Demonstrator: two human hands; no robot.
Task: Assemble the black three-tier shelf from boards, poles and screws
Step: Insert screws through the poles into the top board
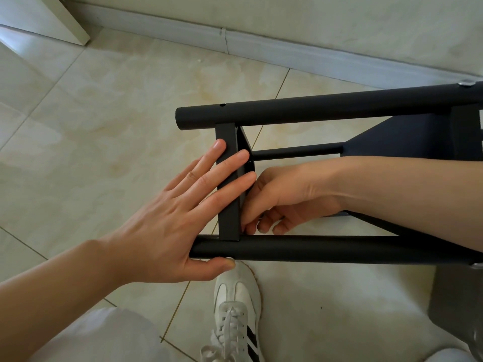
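Note:
The black shelf frame lies on its side on the tile floor. Its far pole (313,111) and near pole (313,248) run left to right, and a narrow end board (228,220) stands between them. My left hand (170,218) presses straight fingers on that board's edge. Its thumb sits under the near pole, touching a small silver screw head (230,258). My right hand (282,199) reaches inside the frame with its fingers curled at the corner of board and near pole; whatever they hold is hidden. Another board (405,139) shows further right.
A screw head (466,83) and an unfilled hole (222,105) mark the far pole. My white shoe (235,309) stands just under the near pole. A baseboard (261,45) runs along the wall behind, a white furniture leg (65,19) is at top left, and a dark panel (454,309) at lower right.

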